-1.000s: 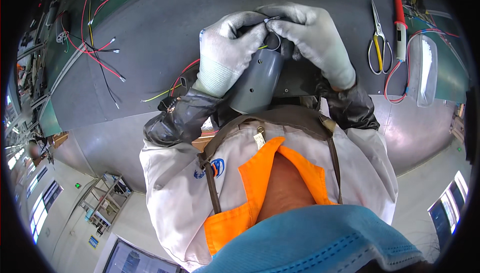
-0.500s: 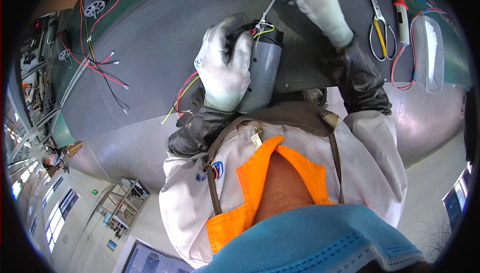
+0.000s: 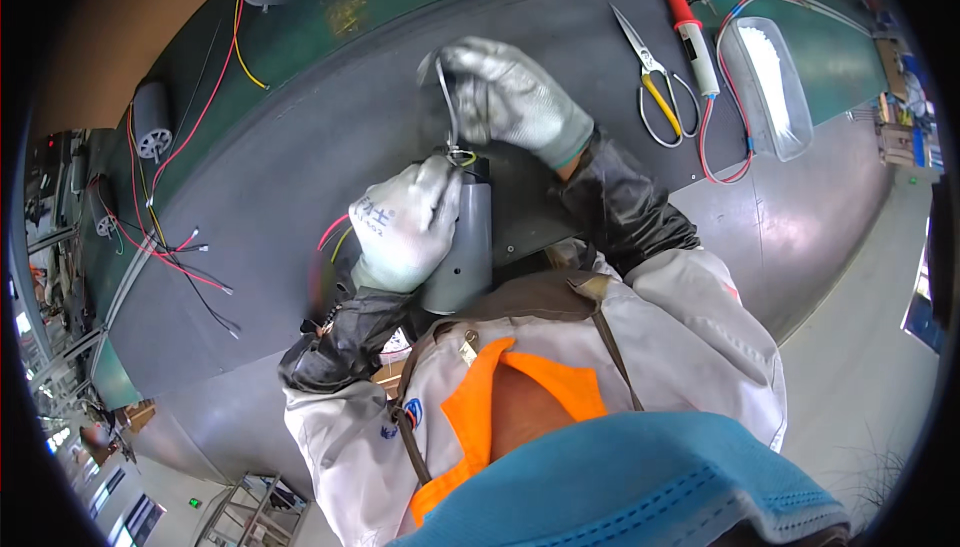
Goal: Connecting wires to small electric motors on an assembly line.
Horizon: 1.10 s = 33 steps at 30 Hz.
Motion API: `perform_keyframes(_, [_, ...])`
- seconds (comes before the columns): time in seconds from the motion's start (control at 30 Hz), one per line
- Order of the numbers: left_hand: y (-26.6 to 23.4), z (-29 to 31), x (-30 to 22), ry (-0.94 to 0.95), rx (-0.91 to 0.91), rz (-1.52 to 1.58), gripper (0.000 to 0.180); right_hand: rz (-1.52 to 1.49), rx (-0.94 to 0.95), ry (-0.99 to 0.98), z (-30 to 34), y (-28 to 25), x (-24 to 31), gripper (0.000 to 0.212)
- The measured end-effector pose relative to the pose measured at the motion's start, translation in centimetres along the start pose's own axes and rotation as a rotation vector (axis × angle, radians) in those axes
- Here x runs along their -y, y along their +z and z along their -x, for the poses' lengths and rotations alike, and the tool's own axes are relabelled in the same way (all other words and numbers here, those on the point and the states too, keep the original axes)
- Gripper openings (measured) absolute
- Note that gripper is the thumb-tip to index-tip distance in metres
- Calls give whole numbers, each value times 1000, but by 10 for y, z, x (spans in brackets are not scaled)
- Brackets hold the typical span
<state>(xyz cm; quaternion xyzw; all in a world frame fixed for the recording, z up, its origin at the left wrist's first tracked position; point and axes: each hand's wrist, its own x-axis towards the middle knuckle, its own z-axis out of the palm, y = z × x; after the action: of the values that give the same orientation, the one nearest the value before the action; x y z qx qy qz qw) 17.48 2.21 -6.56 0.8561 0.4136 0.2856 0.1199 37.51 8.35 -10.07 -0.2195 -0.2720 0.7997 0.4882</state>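
A grey cylindrical motor [image 3: 474, 237] lies close to my body, its wired end pointing away from me. My left hand [image 3: 405, 227], in a white glove, is closed against its left side, with fingertips at the wires [image 3: 463, 157] on that end. A thin white cable tie [image 3: 449, 107] rises from these wires. My right hand [image 3: 510, 102], also gloved and partly smeared by motion, is closed at the upper part of the tie. Red and yellow leads [image 3: 335, 232] come out left of my left hand.
Scissors [image 3: 655, 97], a red-and-white soldering-iron-like tool [image 3: 690, 42] with a looped cord, and a clear tray [image 3: 790, 142] of white strips lie at the right. More motors [image 3: 151, 122] with loose wires are at the left. A brown cardboard box [image 3: 110, 37] stands far left.
The view has shifted, so the bench items sit elsewhere in it. My right hand has come lower and nearer the motor's end; my left fingers have curled in closer to the wires.
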Motion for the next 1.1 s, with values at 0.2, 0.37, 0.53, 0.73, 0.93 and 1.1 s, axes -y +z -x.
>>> perform_keyframes(0.2, [-20, -12, 24, 316, 279, -321, 12, 327, -29, 197, 55, 32, 16, 18])
perform_keyframes(0.37, [-21, -15, 22, 414, 264, -276, 19, 506, -107, -27, 44, 39, 33, 15])
perform_keyframes(0.53, [-11, -17, 2, 471, 388, -362, 37, 396, -99, -101, -21, 44, 0, 15])
perform_keyframes(0.73, [-31, -12, -13, 112, 361, -376, 31, 1670, -520, -791, 50, -39, 46, 30])
perform_keyframes(0.93, [-12, -54, 21, 251, 329, 101, 22, 2231, -1013, -209, 186, -110, 31, 53])
perform_keyframes(1.1, [1, -69, 24, -673, 560, 861, 33, 1972, -825, -137, 235, -44, 2, 68])
